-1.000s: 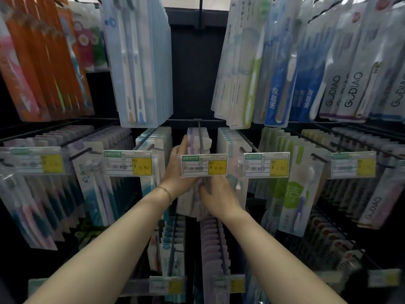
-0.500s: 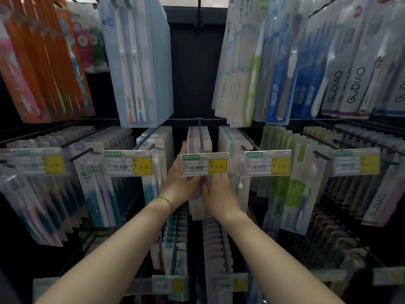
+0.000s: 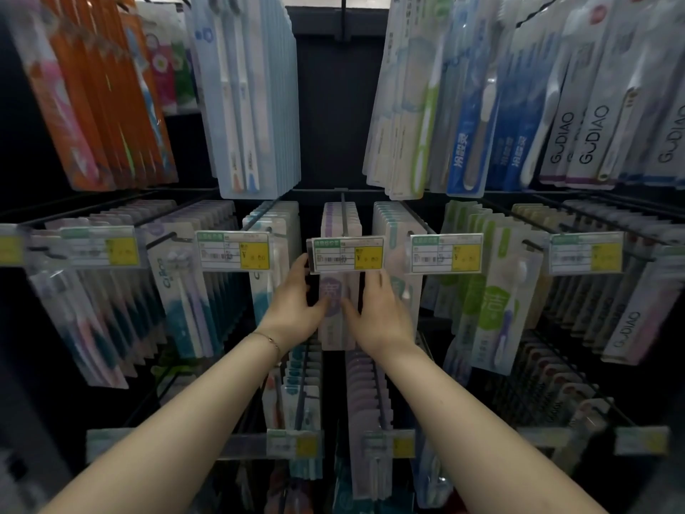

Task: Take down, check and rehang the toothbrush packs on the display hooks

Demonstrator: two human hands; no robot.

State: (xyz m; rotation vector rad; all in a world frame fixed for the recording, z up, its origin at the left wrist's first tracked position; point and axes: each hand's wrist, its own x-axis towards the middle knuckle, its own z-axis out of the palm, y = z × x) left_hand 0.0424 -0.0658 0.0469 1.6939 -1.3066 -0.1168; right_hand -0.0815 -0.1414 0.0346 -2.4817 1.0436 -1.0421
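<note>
Just left of the left hand [image 3: 293, 309], a row of teal packs [image 3: 259, 291] is hung. The left edge of the purple-printed toothbrush packs [image 3: 335, 289] is pinched by this hand, thumb laid across the front. The packs are held between both hands, directly under a price tag [image 3: 348, 254] and hook [image 3: 344, 217]. Their right edge is gripped by the right hand [image 3: 381, 317], thumb likewise in front. Green packs [image 3: 493, 309] are hung further right of it.
</note>
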